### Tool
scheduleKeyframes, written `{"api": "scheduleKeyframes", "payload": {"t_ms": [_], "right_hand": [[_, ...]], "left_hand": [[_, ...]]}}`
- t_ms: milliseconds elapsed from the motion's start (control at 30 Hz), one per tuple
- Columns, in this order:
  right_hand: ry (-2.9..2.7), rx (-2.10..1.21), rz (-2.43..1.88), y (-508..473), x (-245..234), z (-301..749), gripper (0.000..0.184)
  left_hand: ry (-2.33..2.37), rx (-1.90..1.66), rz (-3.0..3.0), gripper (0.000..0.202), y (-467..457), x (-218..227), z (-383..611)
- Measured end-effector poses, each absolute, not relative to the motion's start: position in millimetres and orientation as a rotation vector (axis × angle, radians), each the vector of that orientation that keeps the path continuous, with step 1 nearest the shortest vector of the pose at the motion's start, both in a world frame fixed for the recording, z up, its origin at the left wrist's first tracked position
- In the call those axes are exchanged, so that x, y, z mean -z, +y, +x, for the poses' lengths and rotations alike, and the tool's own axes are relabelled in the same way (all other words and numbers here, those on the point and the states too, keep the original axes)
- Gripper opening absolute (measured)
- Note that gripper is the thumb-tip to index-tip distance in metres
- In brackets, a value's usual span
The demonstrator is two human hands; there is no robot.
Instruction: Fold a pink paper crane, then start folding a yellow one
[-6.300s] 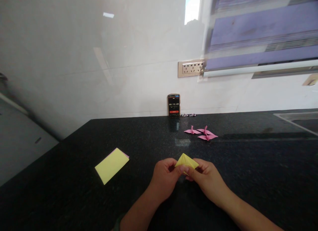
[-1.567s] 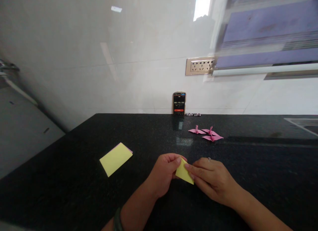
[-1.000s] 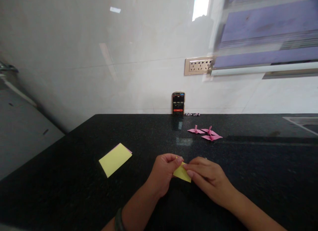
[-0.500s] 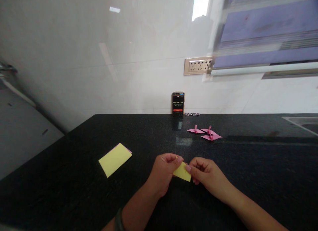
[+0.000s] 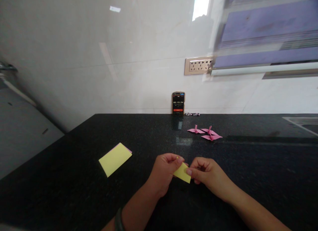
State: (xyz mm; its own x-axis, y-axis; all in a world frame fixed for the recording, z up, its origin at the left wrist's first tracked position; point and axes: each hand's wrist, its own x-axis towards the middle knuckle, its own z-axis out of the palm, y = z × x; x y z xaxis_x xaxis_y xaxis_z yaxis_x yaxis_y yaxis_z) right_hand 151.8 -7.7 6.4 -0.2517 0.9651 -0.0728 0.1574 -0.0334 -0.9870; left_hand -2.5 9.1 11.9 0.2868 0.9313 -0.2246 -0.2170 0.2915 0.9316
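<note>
A small folded piece of yellow paper [image 5: 182,174] is held between both hands, just above the dark countertop. My left hand [image 5: 164,169] pinches its upper left part between thumb and fingers. On the right edge, my right hand [image 5: 204,171] grips the paper with the thumb on top and curled fingers behind. Part of the paper is hidden by the fingers. Beyond the hands sit three pink origami cranes [image 5: 211,137], close together. To the left lies a stack of yellow paper sheets [image 5: 115,160], with a pink edge showing beneath.
A phone [image 5: 178,103] showing a running timer leans upright against the wall, with a beaded strap [image 5: 192,114] beside it. A socket panel [image 5: 198,66] is on the wall. The black speckled countertop [image 5: 74,191] has a recessed frame [image 5: 300,121] at far right.
The thumb of my right hand has shifted slightly on the paper, and the paper's lower corner has dipped a little. My left hand has hardly moved.
</note>
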Motion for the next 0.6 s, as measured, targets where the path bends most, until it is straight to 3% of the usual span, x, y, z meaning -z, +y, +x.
{"api": "scheduleKeyframes", "payload": {"t_ms": [600], "right_hand": [[-1.138,-1.646,-1.161,-9.4,-7.3,149.9,0.029]], "left_hand": [[0.983,-0.978,1.004,0.022,8.2,-10.5,-1.4]]}}
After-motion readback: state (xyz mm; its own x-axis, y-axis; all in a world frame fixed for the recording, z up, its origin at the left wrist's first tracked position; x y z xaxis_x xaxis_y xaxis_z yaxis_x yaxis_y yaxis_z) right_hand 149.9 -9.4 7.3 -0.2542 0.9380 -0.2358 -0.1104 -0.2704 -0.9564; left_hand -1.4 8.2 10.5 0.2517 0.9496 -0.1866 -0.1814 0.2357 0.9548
